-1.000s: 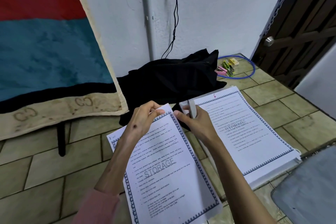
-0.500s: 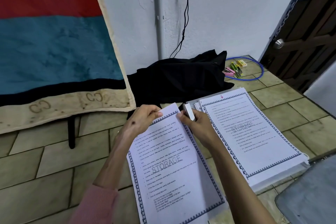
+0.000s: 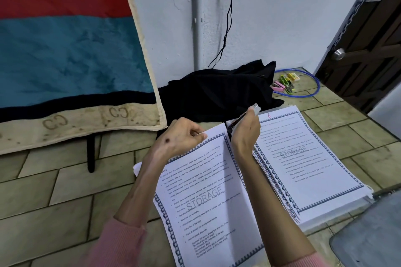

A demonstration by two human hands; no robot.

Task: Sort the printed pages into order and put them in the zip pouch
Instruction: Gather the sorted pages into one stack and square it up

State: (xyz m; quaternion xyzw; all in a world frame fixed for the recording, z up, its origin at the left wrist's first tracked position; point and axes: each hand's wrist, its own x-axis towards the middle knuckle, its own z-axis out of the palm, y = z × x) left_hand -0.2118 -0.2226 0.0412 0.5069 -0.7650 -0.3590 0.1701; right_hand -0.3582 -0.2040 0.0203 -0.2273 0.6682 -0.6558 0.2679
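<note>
Both hands (image 3: 182, 136) pinch page (image 3: 206, 197) top — stack (image 3: 310, 158) beside | floor (image 3: 54, 201)

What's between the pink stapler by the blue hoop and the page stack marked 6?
Head view: black cloth lies between the pink stapler and the page stack.

Pink knit sleeves (image 3: 121, 243) on both forearms

A home room: beige tiled floor (image 3: 65, 191), plastered white wall (image 3: 282, 17), dark wooden door (image 3: 368, 50) with a round knob (image 3: 338, 54) at 2 o'clock, plush blanket (image 3: 65, 50) hanging at 10 o'clock.
</note>
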